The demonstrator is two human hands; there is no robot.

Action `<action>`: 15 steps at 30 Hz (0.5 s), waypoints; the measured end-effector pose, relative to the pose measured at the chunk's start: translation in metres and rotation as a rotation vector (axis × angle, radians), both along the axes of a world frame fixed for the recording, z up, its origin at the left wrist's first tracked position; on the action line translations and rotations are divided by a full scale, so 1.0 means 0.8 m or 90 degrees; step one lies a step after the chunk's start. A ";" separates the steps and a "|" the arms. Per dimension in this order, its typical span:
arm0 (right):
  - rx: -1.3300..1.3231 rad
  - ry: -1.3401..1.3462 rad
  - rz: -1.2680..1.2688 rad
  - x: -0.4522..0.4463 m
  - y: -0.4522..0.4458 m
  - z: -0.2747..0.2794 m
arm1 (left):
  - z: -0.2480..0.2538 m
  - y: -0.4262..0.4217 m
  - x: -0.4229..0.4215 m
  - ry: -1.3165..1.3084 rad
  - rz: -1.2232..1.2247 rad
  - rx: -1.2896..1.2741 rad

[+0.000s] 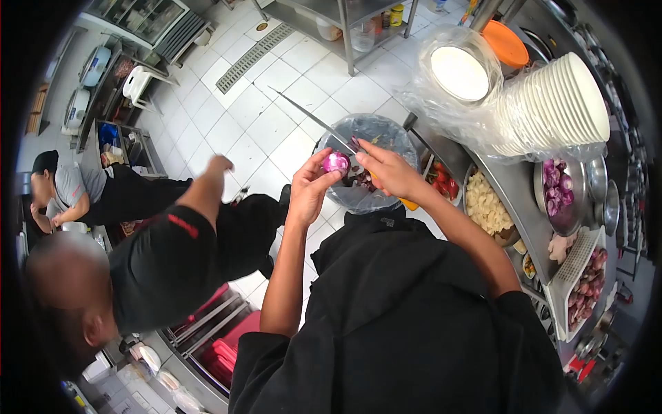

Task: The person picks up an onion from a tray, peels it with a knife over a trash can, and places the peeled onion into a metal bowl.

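Observation:
My left hand [310, 188] is closed around a red onion [336, 163], its purple and white surface showing between thumb and fingers. In my right hand [390, 170] is a long knife [303, 111], its blade pointing up and to the left past the onion. A dark scrap of onion skin [355, 143] shows by the right fingertips at the blade. Both hands are over a bin lined with a clear plastic bag [376, 201], with dark purple peelings [362, 181] inside.
To the right, a metal counter holds a bowl of peeled onions [557, 188], a basket of unpeeled onions [586, 293] and stacked white containers [552, 103]. Below are a pale chopped food [486, 210] and red pieces [443, 181]. A co-worker [158, 269] stands close left; another person [76, 190] is farther back.

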State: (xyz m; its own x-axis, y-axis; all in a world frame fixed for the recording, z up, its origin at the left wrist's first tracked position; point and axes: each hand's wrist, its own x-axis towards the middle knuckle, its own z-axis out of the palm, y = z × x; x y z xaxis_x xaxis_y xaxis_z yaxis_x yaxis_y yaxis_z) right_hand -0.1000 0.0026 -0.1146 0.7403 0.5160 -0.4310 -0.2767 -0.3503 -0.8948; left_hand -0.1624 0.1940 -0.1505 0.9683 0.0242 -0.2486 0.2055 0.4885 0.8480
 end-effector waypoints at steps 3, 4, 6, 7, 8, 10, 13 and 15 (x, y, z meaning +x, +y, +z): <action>0.004 0.062 -0.035 0.003 -0.002 -0.018 | -0.001 -0.005 0.005 0.010 -0.002 0.032; 0.005 0.062 -0.042 0.003 -0.005 -0.021 | 0.000 -0.006 0.006 0.018 0.002 0.047; -0.002 0.086 -0.038 0.000 -0.010 -0.019 | -0.001 -0.008 0.009 0.026 0.001 0.063; -0.002 0.088 -0.043 -0.002 -0.012 -0.017 | -0.003 -0.007 0.009 0.025 -0.001 0.070; 0.008 0.076 -0.044 -0.004 -0.012 -0.013 | -0.005 -0.008 0.010 0.023 -0.001 0.077; 0.019 0.064 -0.045 -0.009 -0.012 -0.006 | -0.007 -0.011 0.010 0.028 0.000 0.074; -0.019 0.006 -0.010 -0.016 -0.010 -0.001 | -0.008 -0.011 0.009 0.033 -0.005 0.062; -0.053 -0.176 0.035 -0.022 -0.009 -0.005 | -0.009 -0.009 0.007 0.036 -0.013 0.054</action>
State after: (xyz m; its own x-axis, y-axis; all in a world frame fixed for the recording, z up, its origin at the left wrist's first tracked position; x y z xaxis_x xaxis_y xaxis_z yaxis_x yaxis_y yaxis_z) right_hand -0.1179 -0.0046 -0.1182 0.8078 0.5295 -0.2590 -0.0050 -0.4331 -0.9013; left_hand -0.1568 0.1866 -0.1578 0.9535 0.0276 -0.3000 0.2628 0.4106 0.8731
